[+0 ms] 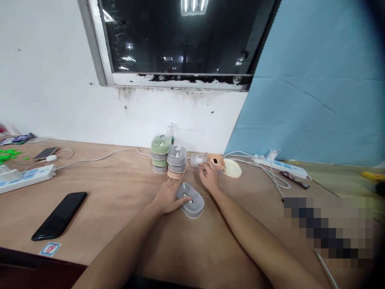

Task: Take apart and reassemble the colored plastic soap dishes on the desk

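A grey oval soap box [191,199] lies on the wooden table [120,188] in front of me. My left hand [167,196] rests on its left side, fingers spread and touching the lid. My right hand [208,177] reaches further back, fingers stretched toward a clear lid [197,159] and an orange box part [217,160]. A cream oval lid [232,167] lies just right of them. Two stacks of soap boxes [167,159], green, grey and orange, stand behind my left hand.
A black phone [59,215] lies at the left front. A white power strip [25,176], a second phone [45,152] and cables sit at far left. Another power strip [279,164] with cables lies at right. A bottle [170,130] stands by the wall.
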Demonstrator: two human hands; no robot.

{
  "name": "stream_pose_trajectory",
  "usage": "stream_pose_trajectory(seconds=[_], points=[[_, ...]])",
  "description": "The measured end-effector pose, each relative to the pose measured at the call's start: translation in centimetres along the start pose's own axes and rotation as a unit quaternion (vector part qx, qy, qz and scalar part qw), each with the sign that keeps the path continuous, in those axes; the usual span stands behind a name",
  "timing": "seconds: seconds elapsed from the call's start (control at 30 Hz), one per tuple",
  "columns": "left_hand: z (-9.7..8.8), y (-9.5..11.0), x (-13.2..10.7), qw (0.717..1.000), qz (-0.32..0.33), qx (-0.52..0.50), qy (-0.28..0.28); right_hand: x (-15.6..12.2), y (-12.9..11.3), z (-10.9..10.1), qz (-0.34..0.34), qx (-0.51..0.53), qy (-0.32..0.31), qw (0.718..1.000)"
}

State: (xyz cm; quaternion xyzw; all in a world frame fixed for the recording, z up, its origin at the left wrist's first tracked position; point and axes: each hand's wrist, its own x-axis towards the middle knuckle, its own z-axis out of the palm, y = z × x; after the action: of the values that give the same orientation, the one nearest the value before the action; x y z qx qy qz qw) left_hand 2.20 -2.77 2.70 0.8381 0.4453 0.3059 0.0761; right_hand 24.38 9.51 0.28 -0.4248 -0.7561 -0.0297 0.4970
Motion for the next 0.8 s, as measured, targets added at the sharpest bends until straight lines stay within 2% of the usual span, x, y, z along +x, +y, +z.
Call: stream_pose_trajectory(seconds=[0.07, 0.13, 0.23, 0.3, 0.37, 0.43, 0.57, 0.67, 0.8], points=[[0.1, -0.4, -0.1, 0.999, 0.002, -0.01, -0.03, -1.4, -1.5, -1.7, -0.007, 0.036, -0.043, 0.998], [0.1, -0.8, -0.2, 0.998, 0.001, -0.025, -0.06, -2.8, -2.9, -3.5, -0.034, 0.064, -0.112, 0.991], [0.1, -1.1, -0.3, 0.995, -0.002, -0.049, -0.09, -4.1, -4.4, -5.6, -0.097, 0.095, -0.235, 0.962], [-0.1, -1.0, -0.4, 0.994, 0.002, -0.06, -0.096, -4.4, -4.7, -6.3, -0.128, 0.101, -0.297, 0.941], [-0.2, -0.9, -0.6, 0.994, 0.0, -0.064, -0.088, -4.4, -4.6, -6.4, -0.133, 0.093, -0.323, 0.932], [-0.1, -0.8, -0.6, 0.995, -0.024, -0.062, -0.068, -4.2, -4.2, -6.1, -0.124, 0.094, -0.316, 0.936], [0.1, -1.0, -0.3, 0.995, -0.078, -0.067, -0.01, -3.9, -3.5, -5.5, -0.132, 0.13, -0.252, 0.95], [0.2, -1.4, 0.0, 0.992, -0.084, -0.094, 0.029, -4.1, -3.5, -5.4, -0.124, 0.113, -0.201, 0.965], [0.2, -1.9, 0.1, 0.989, -0.069, -0.12, 0.048, -4.5, -3.8, -5.6, -0.104, 0.082, -0.138, 0.982]])
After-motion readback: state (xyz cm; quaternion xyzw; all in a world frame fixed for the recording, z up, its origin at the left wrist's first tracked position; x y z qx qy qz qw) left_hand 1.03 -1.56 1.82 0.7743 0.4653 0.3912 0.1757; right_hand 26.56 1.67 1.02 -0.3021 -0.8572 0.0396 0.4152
